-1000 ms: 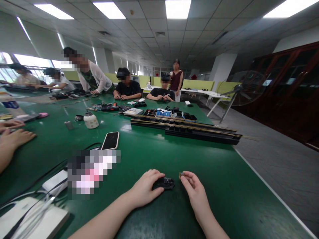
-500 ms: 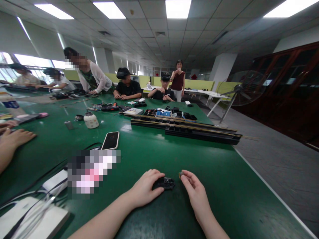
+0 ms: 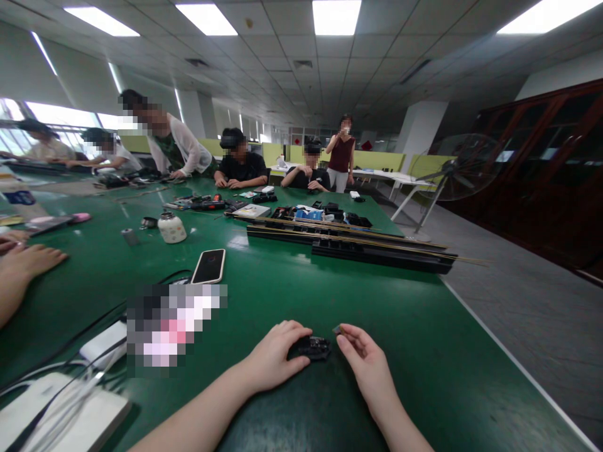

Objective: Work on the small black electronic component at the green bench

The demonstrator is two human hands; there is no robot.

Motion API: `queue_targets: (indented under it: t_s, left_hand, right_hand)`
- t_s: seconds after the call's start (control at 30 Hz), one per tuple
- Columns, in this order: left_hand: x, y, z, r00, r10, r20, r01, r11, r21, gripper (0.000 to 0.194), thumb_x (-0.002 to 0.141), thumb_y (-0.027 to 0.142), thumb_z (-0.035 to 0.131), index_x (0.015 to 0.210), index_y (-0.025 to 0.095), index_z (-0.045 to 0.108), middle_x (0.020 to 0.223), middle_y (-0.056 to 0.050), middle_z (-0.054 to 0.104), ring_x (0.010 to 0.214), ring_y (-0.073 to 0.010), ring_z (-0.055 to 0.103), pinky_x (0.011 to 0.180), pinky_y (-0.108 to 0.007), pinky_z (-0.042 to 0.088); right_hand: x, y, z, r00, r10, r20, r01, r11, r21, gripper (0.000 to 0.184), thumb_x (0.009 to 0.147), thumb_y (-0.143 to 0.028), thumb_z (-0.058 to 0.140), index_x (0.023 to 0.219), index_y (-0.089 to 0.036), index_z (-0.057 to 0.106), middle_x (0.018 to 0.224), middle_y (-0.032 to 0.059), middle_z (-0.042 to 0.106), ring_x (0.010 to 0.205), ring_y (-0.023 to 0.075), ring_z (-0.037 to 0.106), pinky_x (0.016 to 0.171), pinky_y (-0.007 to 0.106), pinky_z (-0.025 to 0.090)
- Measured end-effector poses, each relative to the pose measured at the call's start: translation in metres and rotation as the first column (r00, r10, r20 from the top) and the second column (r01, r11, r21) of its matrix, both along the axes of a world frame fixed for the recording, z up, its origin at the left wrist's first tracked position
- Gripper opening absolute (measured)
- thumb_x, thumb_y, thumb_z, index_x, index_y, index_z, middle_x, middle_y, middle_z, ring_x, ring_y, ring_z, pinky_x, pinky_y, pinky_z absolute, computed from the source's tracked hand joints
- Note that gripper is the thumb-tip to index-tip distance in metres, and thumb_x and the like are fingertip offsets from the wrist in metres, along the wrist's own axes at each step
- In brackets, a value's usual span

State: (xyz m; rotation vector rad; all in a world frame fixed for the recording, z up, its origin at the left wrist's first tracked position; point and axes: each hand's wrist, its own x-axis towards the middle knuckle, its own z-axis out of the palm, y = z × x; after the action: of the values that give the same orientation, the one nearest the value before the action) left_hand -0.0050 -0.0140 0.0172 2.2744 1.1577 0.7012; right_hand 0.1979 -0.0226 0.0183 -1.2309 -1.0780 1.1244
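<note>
A phone lies on the green bench; between four and five o'clock from it, the left hand grasps a black device by its nine o'clock end. Just off the device, toward two o'clock, a small piece is pinched in the right hand.

Ceiling light panels are glowing; the green worktop is catching glare near its right edge; lens distortion is stretching the outer panels.
</note>
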Motion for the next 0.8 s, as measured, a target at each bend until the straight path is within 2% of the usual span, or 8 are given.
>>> queue_targets:
  t_s: [0.27,0.53,0.8]
  left_hand:
    - [-0.0002,0.0000,-0.0008,1.000,-0.012,-0.001,0.012,1.000,0.011,0.045,0.074,0.020,0.064,0.117,0.024,0.052,0.111,-0.005,0.056,0.102,-0.0223,0.051,0.092,-0.036,0.040]
    - [-0.0004,0.0007,-0.0023,1.000,-0.007,-0.014,0.008,1.000,0.028,0.045,0.073,0.020,0.067,0.116,0.023,0.053,0.112,-0.004,0.057,0.103,-0.0215,0.051,0.092,-0.035,0.040]
    - [-0.0007,0.0016,-0.0056,1.000,-0.012,-0.015,0.012,0.999,0.041,0.046,0.073,0.022,0.068,0.117,0.023,0.053,0.111,-0.004,0.057,0.101,-0.0211,0.052,0.091,-0.034,0.040]
  right_hand:
    - [0.0008,-0.0023,-0.0080,0.981,0.078,0.177,-0.087,0.995,0.043,0.036,0.066,-0.044,0.068,0.091,-0.019,0.068,0.091,0.0084,0.071,0.088,0.0248,0.065,0.086,0.041,0.048]
    - [-0.0005,-0.0073,-0.0051,0.900,0.108,0.422,-0.186,0.972,0.146,0.021,0.074,-0.035,0.062,0.089,-0.023,0.069,0.099,0.0059,0.067,0.097,0.0234,0.059,0.092,0.039,0.043]
    - [-0.0023,-0.0089,-0.0051,0.867,0.140,0.479,-0.245,0.956,0.163,0.017,0.073,-0.029,0.063,0.088,-0.024,0.069,0.099,0.0062,0.067,0.099,0.0232,0.058,0.094,0.039,0.042]
